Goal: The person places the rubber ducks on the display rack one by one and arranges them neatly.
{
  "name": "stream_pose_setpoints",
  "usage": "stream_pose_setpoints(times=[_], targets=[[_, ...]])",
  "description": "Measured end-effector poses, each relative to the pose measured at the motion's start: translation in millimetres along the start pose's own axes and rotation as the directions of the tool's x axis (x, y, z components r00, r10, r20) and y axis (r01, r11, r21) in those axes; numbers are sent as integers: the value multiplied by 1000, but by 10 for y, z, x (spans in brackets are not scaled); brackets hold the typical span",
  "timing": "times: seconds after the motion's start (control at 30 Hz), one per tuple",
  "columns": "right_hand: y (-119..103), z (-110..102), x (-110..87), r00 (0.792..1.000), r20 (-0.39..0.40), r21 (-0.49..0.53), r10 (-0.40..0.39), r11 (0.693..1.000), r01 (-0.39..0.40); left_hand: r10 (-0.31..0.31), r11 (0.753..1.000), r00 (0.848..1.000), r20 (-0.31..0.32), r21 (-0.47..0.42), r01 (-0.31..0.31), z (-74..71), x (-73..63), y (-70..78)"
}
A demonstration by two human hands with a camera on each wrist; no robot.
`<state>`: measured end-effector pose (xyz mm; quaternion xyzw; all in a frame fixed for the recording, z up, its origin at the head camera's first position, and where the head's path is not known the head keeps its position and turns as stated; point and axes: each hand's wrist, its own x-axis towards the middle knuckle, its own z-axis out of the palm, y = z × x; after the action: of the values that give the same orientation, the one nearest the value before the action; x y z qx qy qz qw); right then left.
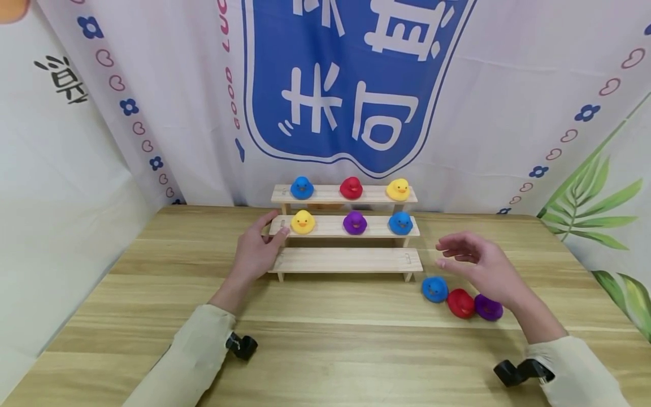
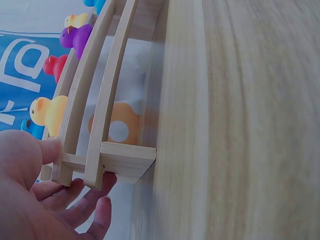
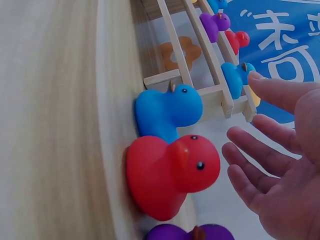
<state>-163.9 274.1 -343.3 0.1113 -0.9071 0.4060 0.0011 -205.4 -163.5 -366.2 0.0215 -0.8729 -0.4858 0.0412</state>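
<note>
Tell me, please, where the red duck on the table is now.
In the head view, the red duck is on the table, right of the shelf, between a blue duck and a purple duck, near the right hand.

A three-tier stand (image 1: pixel 346 260) sits toward the back of a table (image 1: pixel 330 350), before a hanging cloth (image 1: pixel 508 113). Three rubber ducks (image 1: pixel 351 189) stand spaced along the top tier, three more ducks (image 1: pixel 355 223) along the middle one. On the table, front-right of the stand, lies a close row of ducks (image 1: pixel 461 304). The left hand (image 1: pixel 256 251) touches the stand's left end; the right hand (image 1: pixel 480 265) is above this row.
</note>
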Motion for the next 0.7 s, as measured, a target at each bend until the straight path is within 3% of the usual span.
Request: stream_pose_setpoints(times=[0.7], targets=[[134, 115, -114, 979, 203, -18, 8, 1000, -5, -14, 1000, 1000, -5, 21, 14, 4, -8, 20]])
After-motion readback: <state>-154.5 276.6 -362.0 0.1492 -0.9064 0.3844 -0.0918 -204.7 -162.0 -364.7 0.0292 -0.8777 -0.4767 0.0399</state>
